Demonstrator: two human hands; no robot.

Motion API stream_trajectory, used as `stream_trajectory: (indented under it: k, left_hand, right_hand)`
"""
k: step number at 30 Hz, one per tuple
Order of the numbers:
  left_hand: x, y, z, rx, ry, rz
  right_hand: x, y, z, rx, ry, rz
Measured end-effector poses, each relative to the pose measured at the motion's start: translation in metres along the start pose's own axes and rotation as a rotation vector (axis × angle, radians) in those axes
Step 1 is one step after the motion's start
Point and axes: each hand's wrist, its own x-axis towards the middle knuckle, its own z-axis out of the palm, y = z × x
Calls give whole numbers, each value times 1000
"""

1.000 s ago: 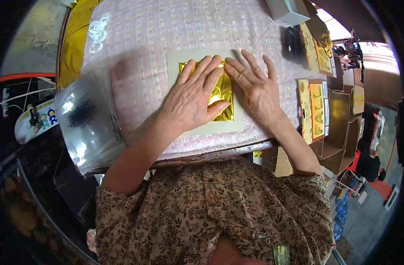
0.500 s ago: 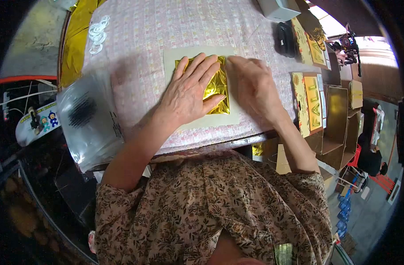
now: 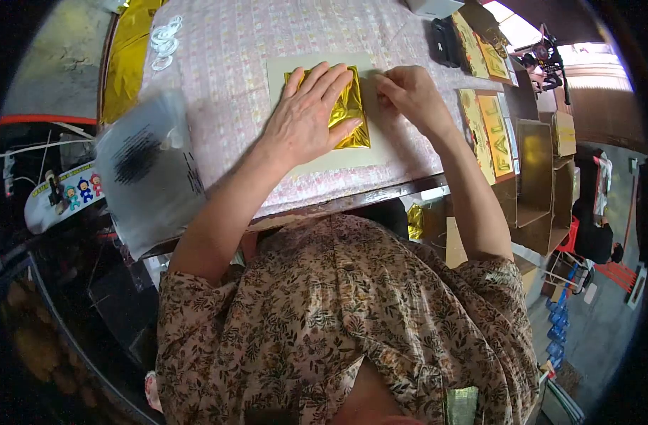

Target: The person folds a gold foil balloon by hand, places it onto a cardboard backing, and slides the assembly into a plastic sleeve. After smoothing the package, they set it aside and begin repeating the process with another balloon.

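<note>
Left hand (image 3: 306,120) lies flat, fingers spread, on gold foil (image 3: 348,113) atop a grey card (image 3: 352,157) on the desk (image 3: 232,64). Right hand (image 3: 409,95), fingers curled, pinches the foil's right edge.

Left part of the gold foil (image 3: 350,113) under the left hand (image 3: 304,120); right fingertips (image 3: 385,83) perhaps curled under.
</note>
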Motion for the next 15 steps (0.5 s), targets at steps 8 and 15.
stream_trajectory:
  k: [8,15]
  left_hand:
    - [-1,-1,2,-14,21,4]
    - [-1,-1,0,-19,27,12]
  right_hand:
    - [26,-8,21,-431,172,40]
    - [30,-9,23,-455,217,70]
